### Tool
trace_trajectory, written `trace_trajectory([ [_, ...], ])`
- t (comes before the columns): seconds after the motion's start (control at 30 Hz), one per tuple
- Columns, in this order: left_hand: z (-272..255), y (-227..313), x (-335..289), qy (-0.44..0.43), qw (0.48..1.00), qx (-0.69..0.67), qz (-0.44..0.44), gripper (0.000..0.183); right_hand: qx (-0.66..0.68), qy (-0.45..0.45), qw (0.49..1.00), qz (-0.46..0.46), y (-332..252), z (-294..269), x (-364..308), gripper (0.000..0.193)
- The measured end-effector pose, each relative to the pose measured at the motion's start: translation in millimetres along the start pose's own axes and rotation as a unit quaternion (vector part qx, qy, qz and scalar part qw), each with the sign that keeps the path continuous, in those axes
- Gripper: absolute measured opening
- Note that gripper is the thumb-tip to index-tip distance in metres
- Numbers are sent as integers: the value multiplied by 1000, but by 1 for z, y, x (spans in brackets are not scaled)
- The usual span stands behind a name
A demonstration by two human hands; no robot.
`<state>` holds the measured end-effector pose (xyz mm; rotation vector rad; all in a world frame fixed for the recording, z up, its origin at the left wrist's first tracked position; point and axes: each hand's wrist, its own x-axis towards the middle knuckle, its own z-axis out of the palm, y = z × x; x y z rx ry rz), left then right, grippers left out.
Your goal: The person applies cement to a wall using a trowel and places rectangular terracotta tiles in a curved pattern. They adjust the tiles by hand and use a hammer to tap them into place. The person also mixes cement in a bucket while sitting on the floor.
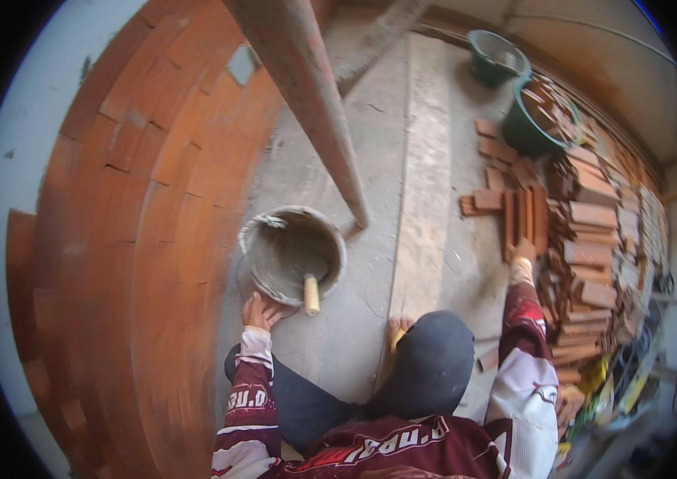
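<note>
My left hand, fingers apart, is low beside the mortar bucket and holds nothing that I can see. Grey wet mortar lies inside this bucket. A trowel's pale handle sticks out over the near rim; its blade is hidden. Far to the right, my right hand closes on the near end of a grooved red brick, one of several lying side by side. Its fingertips are partly hidden. A wall of orange-red bricks rises on my left.
A scaffold pole slants down behind the mortar bucket. Stacked bricks line the right side. Two green tubs stand at the far right, the nearer with brick pieces. A pale plank runs along the floor, near my bare foot.
</note>
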<state>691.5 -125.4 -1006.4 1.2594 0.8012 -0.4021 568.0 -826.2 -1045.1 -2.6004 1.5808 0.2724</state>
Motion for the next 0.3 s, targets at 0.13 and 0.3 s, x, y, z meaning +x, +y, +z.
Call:
trace_trajectory([
  [0.13, -62, 8, -34, 74, 921, 359, 133, 59, -1, 12, 999, -31, 7, 30, 44, 52],
  [0.3, -26, 41, -109, 142, 722, 675, 52, 63, 63, -22, 998, 1, 33, 43, 69, 54],
])
